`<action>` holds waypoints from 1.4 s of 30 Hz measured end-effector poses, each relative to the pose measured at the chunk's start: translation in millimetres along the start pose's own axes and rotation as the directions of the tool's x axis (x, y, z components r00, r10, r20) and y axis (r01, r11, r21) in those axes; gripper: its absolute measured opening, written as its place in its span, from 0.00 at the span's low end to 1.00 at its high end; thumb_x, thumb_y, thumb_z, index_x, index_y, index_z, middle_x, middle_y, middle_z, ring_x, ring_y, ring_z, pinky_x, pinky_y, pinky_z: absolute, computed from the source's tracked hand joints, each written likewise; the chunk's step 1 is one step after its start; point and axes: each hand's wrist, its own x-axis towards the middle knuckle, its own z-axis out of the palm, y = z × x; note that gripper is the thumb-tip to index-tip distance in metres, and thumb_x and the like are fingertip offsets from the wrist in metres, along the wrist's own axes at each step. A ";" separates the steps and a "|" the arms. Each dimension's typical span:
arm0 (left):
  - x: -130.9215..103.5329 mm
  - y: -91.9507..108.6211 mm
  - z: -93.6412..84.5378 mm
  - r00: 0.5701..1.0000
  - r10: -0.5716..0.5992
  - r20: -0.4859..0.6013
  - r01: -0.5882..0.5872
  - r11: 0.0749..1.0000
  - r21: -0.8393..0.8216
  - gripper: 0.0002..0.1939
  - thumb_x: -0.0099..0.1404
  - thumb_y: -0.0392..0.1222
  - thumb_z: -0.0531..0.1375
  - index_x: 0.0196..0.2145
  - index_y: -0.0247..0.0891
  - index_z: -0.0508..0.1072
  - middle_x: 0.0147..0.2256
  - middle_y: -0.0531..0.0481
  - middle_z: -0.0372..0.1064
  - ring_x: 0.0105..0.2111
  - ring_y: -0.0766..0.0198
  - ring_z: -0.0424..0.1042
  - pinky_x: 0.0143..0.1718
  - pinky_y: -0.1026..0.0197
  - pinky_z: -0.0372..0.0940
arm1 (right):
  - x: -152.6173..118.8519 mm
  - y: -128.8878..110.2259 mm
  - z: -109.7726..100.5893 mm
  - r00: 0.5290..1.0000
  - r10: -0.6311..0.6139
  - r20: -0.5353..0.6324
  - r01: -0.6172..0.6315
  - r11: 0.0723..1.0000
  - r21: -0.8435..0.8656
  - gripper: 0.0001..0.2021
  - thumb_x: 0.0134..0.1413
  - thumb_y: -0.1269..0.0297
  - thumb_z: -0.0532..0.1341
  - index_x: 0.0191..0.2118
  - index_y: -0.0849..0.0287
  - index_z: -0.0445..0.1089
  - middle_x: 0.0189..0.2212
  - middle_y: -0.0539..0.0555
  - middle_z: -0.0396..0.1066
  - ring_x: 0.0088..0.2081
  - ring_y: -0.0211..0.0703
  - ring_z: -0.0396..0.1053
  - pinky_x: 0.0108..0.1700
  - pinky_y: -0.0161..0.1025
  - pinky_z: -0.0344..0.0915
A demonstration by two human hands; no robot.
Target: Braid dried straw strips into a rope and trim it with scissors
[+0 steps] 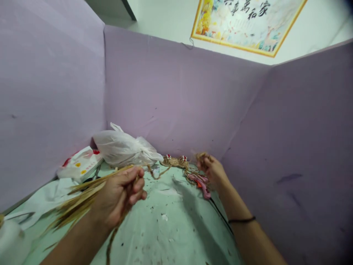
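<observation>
My left hand (124, 191) is closed in a pinch round a brown twine (111, 241), which hangs below the fist toward the front edge of the picture. Another stretch of brown twine (157, 176) curves over the table just beyond the fingers. Up at the right, my right hand (211, 168) pinches a small tan fibre tuft, blurred at its tip. Between the hands, farther back, lies a braided straw-coloured piece (175, 162) with red and white bead clusters. A pink glue gun (203, 187) rests by my right wrist among loose twine.
Dried straw stalks (79, 198) fan out behind my left forearm. At the back left stand a knotted white plastic bag (125, 147) and a white box (85, 163). Lilac panels (171, 92) enclose the green tabletop (154, 235), which carries scattered specks. A black cord (220, 215) trails from the glue gun.
</observation>
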 end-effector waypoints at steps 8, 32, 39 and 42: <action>22.7 -59.4 -0.8 0.983 -0.184 -0.031 0.173 0.960 -0.219 0.04 0.58 0.30 0.52 0.31 0.34 0.65 0.22 0.51 0.65 0.17 0.71 0.65 0.29 0.63 0.67 | -30.1 13.4 42.5 0.993 0.104 -0.047 -0.113 0.942 -0.316 0.26 0.35 0.64 0.63 0.46 0.60 0.62 0.45 0.62 0.66 0.46 0.50 0.64 0.42 0.43 0.61; 63.3 -113.4 -54.0 0.988 -0.157 -0.004 0.155 0.979 -0.132 0.07 0.58 0.28 0.50 0.34 0.33 0.64 0.30 0.43 0.71 0.29 0.62 0.73 0.40 0.55 0.64 | -212.7 49.5 42.6 0.598 0.669 0.442 -0.793 0.574 0.203 0.14 0.40 0.63 0.66 0.35 0.63 0.68 0.32 0.58 0.72 0.32 0.40 0.71 0.39 0.41 0.65; 62.3 -111.8 -56.1 0.975 -0.221 -0.006 0.218 0.967 -0.134 0.05 0.58 0.28 0.50 0.31 0.34 0.63 0.27 0.46 0.71 0.27 0.64 0.72 0.41 0.55 0.64 | -211.5 42.5 28.9 0.612 0.696 0.376 -0.724 0.684 -0.088 0.14 0.42 0.58 0.64 0.34 0.62 0.69 0.29 0.55 0.71 0.28 0.38 0.69 0.31 0.37 0.66; 62.7 -111.7 -55.1 0.975 -0.220 -0.021 0.215 0.967 -0.140 0.05 0.58 0.28 0.49 0.30 0.34 0.62 0.27 0.46 0.71 0.27 0.64 0.73 0.41 0.55 0.64 | -211.6 39.7 28.3 0.588 0.715 0.377 -0.722 0.675 -0.154 0.15 0.41 0.57 0.64 0.34 0.62 0.68 0.27 0.54 0.70 0.27 0.36 0.68 0.29 0.35 0.64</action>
